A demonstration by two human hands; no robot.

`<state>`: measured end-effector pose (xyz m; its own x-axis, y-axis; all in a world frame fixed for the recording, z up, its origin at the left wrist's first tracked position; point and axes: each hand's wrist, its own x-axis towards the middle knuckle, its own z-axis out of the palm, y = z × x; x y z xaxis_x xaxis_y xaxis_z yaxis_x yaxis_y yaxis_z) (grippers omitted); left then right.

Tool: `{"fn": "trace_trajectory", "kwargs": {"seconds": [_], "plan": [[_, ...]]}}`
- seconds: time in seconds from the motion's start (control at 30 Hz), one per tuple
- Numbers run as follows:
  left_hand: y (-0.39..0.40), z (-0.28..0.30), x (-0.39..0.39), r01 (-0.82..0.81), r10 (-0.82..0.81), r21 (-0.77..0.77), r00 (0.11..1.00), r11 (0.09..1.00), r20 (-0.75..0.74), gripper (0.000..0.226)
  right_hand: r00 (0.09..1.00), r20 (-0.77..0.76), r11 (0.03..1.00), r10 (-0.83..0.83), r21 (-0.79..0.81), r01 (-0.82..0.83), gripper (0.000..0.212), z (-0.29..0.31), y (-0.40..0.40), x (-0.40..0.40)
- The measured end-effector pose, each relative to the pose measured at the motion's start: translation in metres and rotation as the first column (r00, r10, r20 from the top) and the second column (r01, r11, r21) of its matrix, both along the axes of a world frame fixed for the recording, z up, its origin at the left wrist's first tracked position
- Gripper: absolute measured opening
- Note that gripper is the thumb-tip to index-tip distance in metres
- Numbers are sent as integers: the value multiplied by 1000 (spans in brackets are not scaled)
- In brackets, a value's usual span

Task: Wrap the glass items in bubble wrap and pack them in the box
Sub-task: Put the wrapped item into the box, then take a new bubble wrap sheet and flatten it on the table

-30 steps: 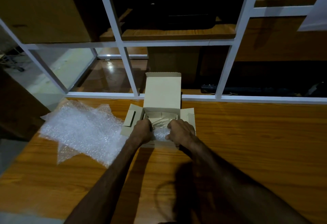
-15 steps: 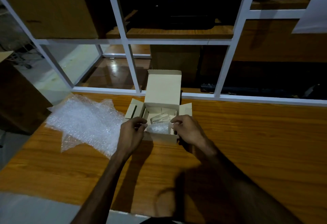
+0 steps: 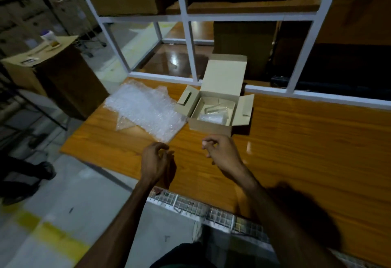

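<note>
Head view: left hand [image 3: 155, 161] and right hand [image 3: 222, 153] are being held loosely curled, empty, below the open box [image 3: 211, 127] at frame centre.

We have a single head view, looking forward and steeply down across the surface [image 3: 296, 140] from its near edge toward the far edge. Our hands, left [image 3: 155, 162] and right [image 3: 222, 153], sit close below; the box [image 3: 211, 126] lies farther off.

Wooden table [image 3: 296, 140]; white frame [image 3: 191, 41] behind; brown carton [image 3: 53, 81] left.
</note>
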<state>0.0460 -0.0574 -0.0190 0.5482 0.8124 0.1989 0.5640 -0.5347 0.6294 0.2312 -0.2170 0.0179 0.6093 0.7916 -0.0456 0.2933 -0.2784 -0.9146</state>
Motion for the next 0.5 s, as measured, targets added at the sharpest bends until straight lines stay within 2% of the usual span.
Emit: {"fn": "trace_trajectory", "kwargs": {"seconds": [0.17, 0.37, 0.5], "plan": [[30, -11, -12, 24, -19, 27, 983, 999, -183, 36, 999, -37, 1000, 9, 0, -9, 15, -4, 4, -34], [85, -10, 15, 10, -5, 21, 976, 1000, -218, 54, 996, -56, 997, -75, -3, 75, 14, 0, 14, -56], [106, -7, 29, 136, -107, 49, 919, 990, -380, 65, 981, -95, 984, -170, 35, 174, 15, 4, 30, -71]]}}
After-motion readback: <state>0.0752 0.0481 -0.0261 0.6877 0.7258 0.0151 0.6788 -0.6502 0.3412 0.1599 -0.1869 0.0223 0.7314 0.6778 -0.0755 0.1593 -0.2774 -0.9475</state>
